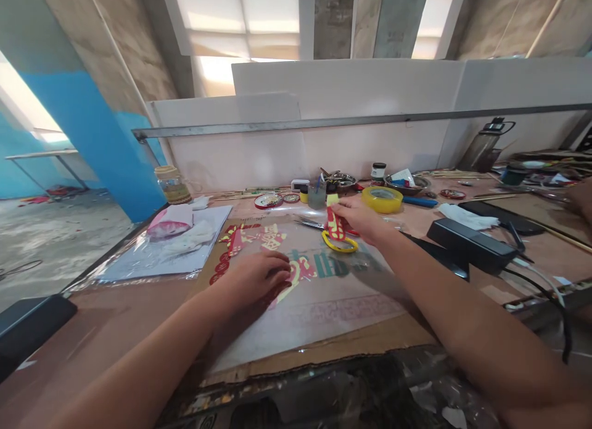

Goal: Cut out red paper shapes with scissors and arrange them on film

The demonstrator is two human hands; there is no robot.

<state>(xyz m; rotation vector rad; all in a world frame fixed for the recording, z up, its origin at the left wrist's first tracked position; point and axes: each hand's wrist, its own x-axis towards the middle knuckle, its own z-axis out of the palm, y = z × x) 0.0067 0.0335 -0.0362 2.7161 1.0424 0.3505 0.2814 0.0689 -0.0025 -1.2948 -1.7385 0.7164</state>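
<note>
My right hand [358, 216] pinches a small red paper cutout [335, 224] with a pale yellow pattern and holds it up over a pair of scissors. The scissors [341, 243] have yellow-and-red handles, and their blades point left. My left hand [259, 272] rests palm down with curved fingers, nothing visible in it, on a large translucent sheet [277, 330]. Several red-and-yellow paper cutouts [272, 236] lie around the sheet's upper left, and green shapes [333, 265] show near its middle. A piece of cardboard [361, 343] lies beneath the sheet.
White papers [185, 247] with a pink piece lie at left, near a glass jar [172, 183]. A yellow tape roll [382, 198], a cup [317, 196] and a metal bowl [341, 181] stand behind. A black power adapter [472, 244] with cables sits right. Another person's hand [581, 201] shows at the far right.
</note>
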